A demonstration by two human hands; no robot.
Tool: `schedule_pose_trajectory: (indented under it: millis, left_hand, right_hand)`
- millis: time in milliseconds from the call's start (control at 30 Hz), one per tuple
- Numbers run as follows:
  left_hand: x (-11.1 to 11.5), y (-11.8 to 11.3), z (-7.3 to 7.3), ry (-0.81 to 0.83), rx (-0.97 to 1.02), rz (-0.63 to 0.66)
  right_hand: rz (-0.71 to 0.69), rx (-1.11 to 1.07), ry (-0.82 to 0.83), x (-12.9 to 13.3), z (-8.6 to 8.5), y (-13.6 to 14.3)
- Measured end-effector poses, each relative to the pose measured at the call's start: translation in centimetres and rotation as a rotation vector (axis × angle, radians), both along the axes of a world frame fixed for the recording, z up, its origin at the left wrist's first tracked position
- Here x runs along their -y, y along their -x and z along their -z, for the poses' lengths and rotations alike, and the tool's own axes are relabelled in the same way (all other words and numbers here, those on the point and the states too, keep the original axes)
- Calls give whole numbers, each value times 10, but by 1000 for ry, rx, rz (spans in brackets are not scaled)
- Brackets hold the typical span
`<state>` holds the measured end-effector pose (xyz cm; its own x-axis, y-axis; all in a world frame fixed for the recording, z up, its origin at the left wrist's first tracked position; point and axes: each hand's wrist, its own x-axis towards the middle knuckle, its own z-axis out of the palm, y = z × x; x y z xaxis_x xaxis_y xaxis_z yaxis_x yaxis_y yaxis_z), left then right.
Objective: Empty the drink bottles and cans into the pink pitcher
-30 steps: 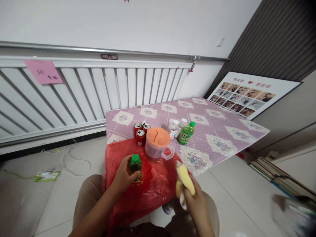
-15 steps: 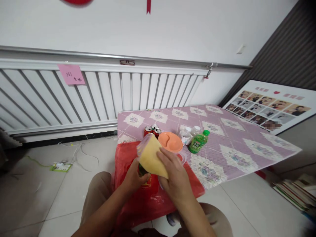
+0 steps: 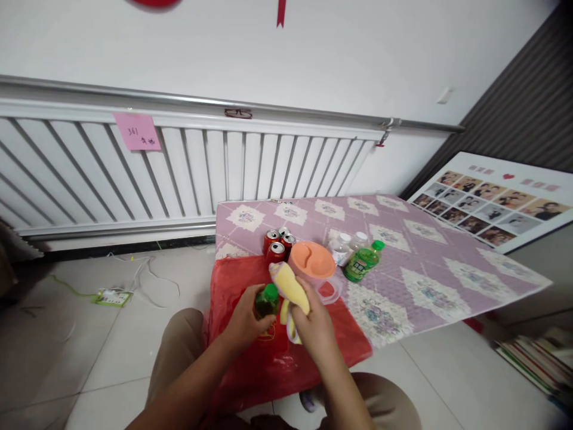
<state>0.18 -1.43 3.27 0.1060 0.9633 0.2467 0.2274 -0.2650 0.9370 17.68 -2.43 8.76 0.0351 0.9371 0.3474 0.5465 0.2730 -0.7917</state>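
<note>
Evidently, the left grip (image 3: 248,316) clasps a rounded bottle (image 3: 267,303), the right grip (image 3: 313,319) (also closed) folded yellow cloth (image 3: 290,285).

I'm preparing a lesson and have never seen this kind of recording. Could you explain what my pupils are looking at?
There is no machine here: a person works with two bare hands, filmed by one camera worn on the head, looking forward and down. The left hand holds a green-capped bottle; the right hand grips a yellow cloth beside it. Red plastic sheeting covers the near end of a table with a floral tablecloth. Beyond the hands are drink cans, a jug with an orange lid, two white-capped bottles and a bottle of green drink.
</note>
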Motion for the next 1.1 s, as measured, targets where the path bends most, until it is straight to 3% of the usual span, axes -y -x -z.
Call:
schedule_pose_trajectory:
  millis: [100, 267, 500, 567, 700, 833, 933, 1100]
  left_hand:
    - [0, 0, 1, 11, 34, 26]
    - [2, 2, -1, 34, 26, 9]
    - [0, 5, 0, 98, -25, -49]
    - [-1, 10, 0, 105, -5, 19]
    - [-2, 24, -6, 134, 85, 290]
    - [-5, 30, -9, 174, 140, 365]
    - [-2, 25, -3, 174, 152, 284]
    - [6, 6, 13, 103, 73, -14]
  right_hand:
    - [-49, -10, 11, 13, 17, 11]
    - [-5, 26, -22, 35, 39, 10]
    - [1, 5, -4, 31, 37, 11]
    - [-2, -8, 4, 29, 36, 12]
    - [-22, -7, 48, 28, 35, 11]
    - [-29, 11, 65, 30, 36, 10]
    - [-20, 30, 19, 34, 39, 11]
    - [5, 80, -78, 43, 48, 17]
